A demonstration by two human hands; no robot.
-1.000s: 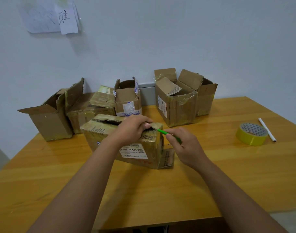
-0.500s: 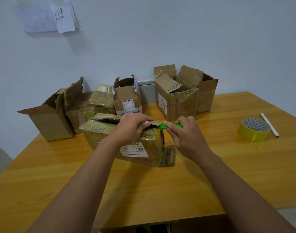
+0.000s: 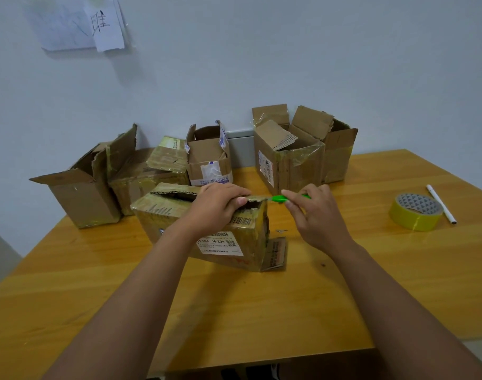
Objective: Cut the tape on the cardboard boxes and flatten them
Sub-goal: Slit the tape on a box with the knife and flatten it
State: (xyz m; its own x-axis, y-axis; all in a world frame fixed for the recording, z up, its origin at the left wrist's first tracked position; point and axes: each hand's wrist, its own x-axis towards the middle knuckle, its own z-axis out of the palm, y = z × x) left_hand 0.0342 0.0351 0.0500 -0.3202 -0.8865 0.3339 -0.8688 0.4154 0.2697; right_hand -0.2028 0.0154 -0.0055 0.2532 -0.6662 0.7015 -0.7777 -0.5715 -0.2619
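Fingers [image 3: 241, 200] over open box [image 3: 207, 229] rim

Light was soft and even, slightly dim. Faint shadows fell under the arms on the table [image 3: 398, 270]. Edges bowed with wide-angle distortion; detail stayed mildly soft.

"J6-504" on box label [image 3: 220, 243]

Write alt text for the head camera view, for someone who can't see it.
A person's left hand grips the top flap of a taped cardboard box while the right hand holds a green cutter at its corner. More opened boxes stand behind on the wooden table.
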